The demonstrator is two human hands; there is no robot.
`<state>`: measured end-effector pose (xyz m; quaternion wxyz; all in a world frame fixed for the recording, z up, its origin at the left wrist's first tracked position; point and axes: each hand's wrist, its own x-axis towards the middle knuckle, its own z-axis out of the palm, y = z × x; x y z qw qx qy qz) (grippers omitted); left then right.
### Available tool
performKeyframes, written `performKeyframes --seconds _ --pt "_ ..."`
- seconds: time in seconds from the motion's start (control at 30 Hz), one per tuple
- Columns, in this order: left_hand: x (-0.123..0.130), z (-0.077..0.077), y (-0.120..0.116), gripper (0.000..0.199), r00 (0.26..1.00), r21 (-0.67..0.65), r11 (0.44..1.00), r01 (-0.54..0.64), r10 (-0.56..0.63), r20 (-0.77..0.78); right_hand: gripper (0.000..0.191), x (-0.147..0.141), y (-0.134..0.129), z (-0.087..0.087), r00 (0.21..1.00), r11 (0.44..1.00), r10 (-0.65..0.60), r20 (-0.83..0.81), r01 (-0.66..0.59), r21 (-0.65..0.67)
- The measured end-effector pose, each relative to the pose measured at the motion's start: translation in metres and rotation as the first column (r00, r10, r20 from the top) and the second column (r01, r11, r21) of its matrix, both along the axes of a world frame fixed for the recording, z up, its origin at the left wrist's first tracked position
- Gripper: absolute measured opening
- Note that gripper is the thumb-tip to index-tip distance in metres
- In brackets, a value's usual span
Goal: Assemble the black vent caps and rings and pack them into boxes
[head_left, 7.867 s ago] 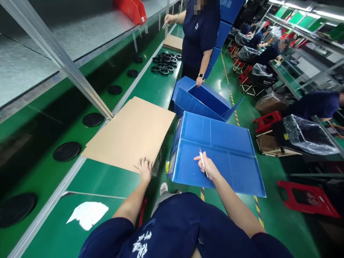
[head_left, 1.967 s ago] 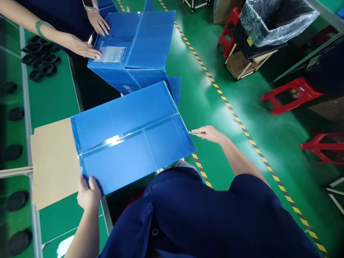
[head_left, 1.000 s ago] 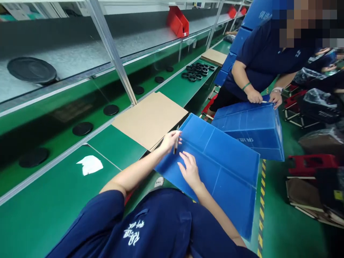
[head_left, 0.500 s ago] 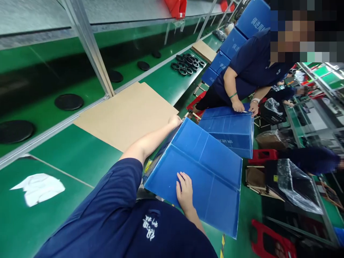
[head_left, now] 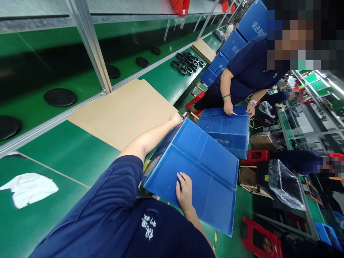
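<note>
In front of me a large blue corrugated plastic box (head_left: pixel 204 172) lies tilted, its creased broad side facing up. My left hand (head_left: pixel 176 119) is at the box's far left corner, curled over the edge, with the fingertips hidden behind it. On the broad side rests my right hand (head_left: pixel 185 190), flat with its fingers stretched out. Yellow and dark bits show along the box's left side, too shadowed to make out. To the left, under my left forearm, a flat brown cardboard sheet (head_left: pixel 129 111) covers part of the green bench (head_left: pixel 88 150).
Across from me a co-worker (head_left: pixel 244 68) handles a second blue box (head_left: pixel 225 129), a thin tool in one hand. Black rings (head_left: pixel 188 62) lie farther along the bench. A white cloth (head_left: pixel 33 190) is at left. Red stools (head_left: pixel 262 236) stand on the floor at right.
The view has shifted slightly. The co-worker's tool hand has moved left along the second box, away from their other hand. My hands stay at almost the same spots on the blue box.
</note>
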<state>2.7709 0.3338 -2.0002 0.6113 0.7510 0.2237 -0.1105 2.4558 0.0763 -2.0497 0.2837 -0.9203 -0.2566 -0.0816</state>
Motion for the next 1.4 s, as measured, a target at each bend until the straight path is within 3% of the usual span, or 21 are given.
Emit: performKeyframes --seconds 0.17,0.3,0.5,0.77,0.9,1.1,1.17,1.23,1.3,1.33,1.37,1.4 --pt "0.006 0.014 0.005 0.024 0.994 0.063 0.993 0.096 -0.093 -0.050 0.044 -0.001 0.000 0.001 1.000 1.000 -0.001 0.007 0.002 -0.016" --pt "-0.016 0.014 0.014 0.025 0.984 0.014 0.986 0.167 -0.166 -0.061 0.042 -0.002 -0.002 0.001 1.000 1.000 0.007 -0.003 -0.008 -0.020" --pt "-0.101 0.002 0.034 0.027 0.958 -0.085 0.960 0.267 -0.274 -0.084 0.039 0.001 -0.005 0.001 1.000 1.000 0.014 -0.027 -0.015 -0.024" --pt "-0.204 -0.007 0.046 0.013 0.953 -0.170 0.949 0.265 -0.285 -0.106 0.040 0.003 -0.011 0.001 0.999 0.999 0.037 -0.028 -0.037 -0.008" --pt "-0.256 -0.016 0.053 0.017 0.946 -0.229 0.936 0.268 -0.301 -0.121 0.040 0.004 -0.013 0.000 0.998 1.000 0.029 -0.051 -0.029 -0.011" --pt "-0.344 -0.011 0.071 0.023 0.883 -0.303 0.889 0.344 -0.416 -0.218 0.039 0.003 -0.010 0.005 0.997 0.999 0.045 -0.062 -0.046 -0.024" --pt "-0.359 -0.009 0.082 0.020 0.899 -0.334 0.920 0.206 -0.313 -0.306 0.038 0.003 -0.021 0.009 0.993 0.996 0.081 -0.081 -0.083 -0.018" --pt "-0.364 -0.008 0.098 0.016 0.910 -0.217 0.966 -0.142 0.041 -0.413 0.039 0.010 -0.047 0.010 0.997 0.999 0.024 -0.075 -0.027 -0.031" --pt "-0.361 -0.008 0.121 0.010 0.807 -0.005 0.885 -0.465 0.422 -0.413 0.045 0.023 -0.084 0.008 0.977 0.976 -0.210 -0.033 0.208 -0.059" --pt "-0.357 -0.008 0.131 0.009 0.752 0.082 0.831 -0.551 0.537 -0.382 0.049 0.031 -0.105 0.007 0.923 0.921 -0.383 -0.017 0.381 -0.076" --pt "-0.351 -0.006 0.140 0.011 0.724 0.141 0.800 -0.583 0.590 -0.358 0.054 0.038 -0.125 0.008 0.824 0.821 -0.566 -0.016 0.561 -0.102" --pt "-0.345 -0.005 0.146 0.016 0.718 0.174 0.795 -0.582 0.602 -0.349 0.056 0.042 -0.145 0.010 0.679 0.676 -0.733 -0.040 0.720 -0.154"
